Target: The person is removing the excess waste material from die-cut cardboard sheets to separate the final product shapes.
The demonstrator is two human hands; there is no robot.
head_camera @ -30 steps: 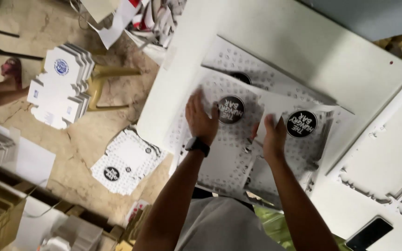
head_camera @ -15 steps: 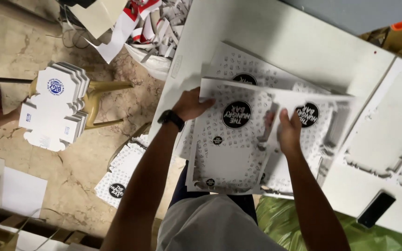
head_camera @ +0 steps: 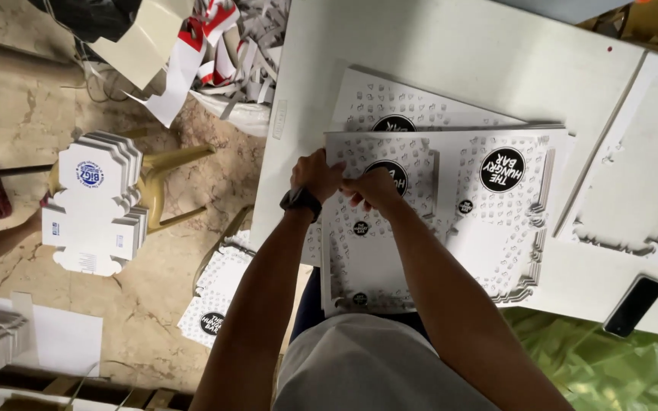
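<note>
A stack of flat white die-cut cardboard sheets point(head_camera: 489, 221), printed with small grey icons and round black badges, lies on the white table point(head_camera: 451, 53). My left hand point(head_camera: 315, 173), with a dark watch on the wrist, grips the left edge of the top sheet point(head_camera: 375, 259). Right beside it, my right hand point(head_camera: 371, 187) pinches the same sheet near its black badge. The two hands almost touch. Another printed sheet point(head_camera: 420, 106) pokes out from under the stack at the far side.
A dark phone point(head_camera: 634, 304) lies at the table's near right edge. White punched-out scrap board point(head_camera: 641, 198) covers the right. On the floor at left, a yellow stool point(head_camera: 158, 190) bears stacked white cutouts point(head_camera: 93, 202). Printed sheets point(head_camera: 218, 297) lie below; paper scraps point(head_camera: 215, 46) pile beyond.
My hands have come together from apart: the right hand moved left from the right sheet to the top left sheet. The view has shifted slightly right.
</note>
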